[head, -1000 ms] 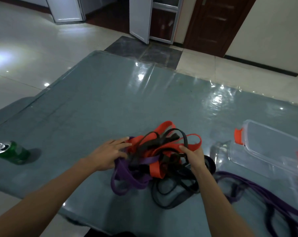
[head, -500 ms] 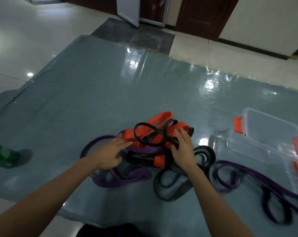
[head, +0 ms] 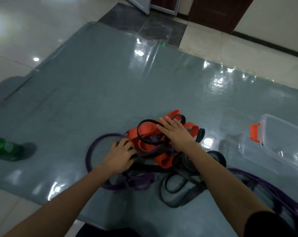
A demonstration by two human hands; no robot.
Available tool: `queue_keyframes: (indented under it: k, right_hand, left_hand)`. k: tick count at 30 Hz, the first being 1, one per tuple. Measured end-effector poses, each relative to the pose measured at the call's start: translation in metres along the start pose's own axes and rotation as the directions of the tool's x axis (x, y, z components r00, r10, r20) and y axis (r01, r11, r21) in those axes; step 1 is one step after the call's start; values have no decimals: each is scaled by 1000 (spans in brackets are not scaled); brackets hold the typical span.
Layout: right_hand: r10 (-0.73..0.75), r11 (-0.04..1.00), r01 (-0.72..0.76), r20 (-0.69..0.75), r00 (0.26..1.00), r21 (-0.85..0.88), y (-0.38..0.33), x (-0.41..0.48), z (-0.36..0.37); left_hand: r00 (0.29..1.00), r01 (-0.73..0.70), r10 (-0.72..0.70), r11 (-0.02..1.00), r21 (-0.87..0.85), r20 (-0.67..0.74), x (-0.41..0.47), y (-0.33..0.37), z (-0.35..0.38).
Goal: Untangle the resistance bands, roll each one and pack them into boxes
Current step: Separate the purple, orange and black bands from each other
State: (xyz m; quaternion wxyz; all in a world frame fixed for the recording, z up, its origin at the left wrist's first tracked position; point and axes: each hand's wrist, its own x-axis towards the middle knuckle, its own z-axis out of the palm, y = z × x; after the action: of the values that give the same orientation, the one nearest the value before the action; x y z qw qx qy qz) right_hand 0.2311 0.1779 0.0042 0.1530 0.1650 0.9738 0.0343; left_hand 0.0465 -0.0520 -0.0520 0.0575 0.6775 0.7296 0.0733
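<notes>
On a glossy grey-blue mat (head: 110,82), seen from the head camera, the tangle of bands (head: 162,161), orange, black and purple strands knotted together, lies lower and flatter than a moment ago, and a purple loop (head: 91,149) has spilled out to its left. The right hand (head: 177,134), pinching a strand before, now lies flat and straight-fingered on top, while the left hand (head: 121,154) bends its fingers into the heap's left edge, grip impossible to tell; nothing looks freed or rolled yet, and the clear box (head: 285,134) waits well apart on the right. A green can (head: 4,148) stands at the mat's left edge, with shiny pale floor tiles (head: 25,31) and a dark door (head: 216,12) beyond.
</notes>
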Motion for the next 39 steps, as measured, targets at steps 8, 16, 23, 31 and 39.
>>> queue_keyframes:
  k: [8,16,23,31,39]
  right_hand:
    - [-61,998,64,165,984,-10,-2,52,-21]
    - [-43,995,52,109,993,-86,1,65,-31]
    - [132,941,-104,-67,989,322,26,27,-60]
    - [389,651,-15,-317,865,759,40,-7,-196]
    - [635,464,86,-399,661,881,43,-45,-210]
  left_hand:
    - [994,-96,94,994,-43,-63,-14,-7,-1]
    - [999,17,-23,988,-155,-41,-19,-14,0]
    - [998,68,-69,970,-233,4,0,-25,-33]
    - [949,29,-145,924,-381,-280,56,-33,-154]
    - [913,-40,-134,911,-410,-386,62,-22,-217]
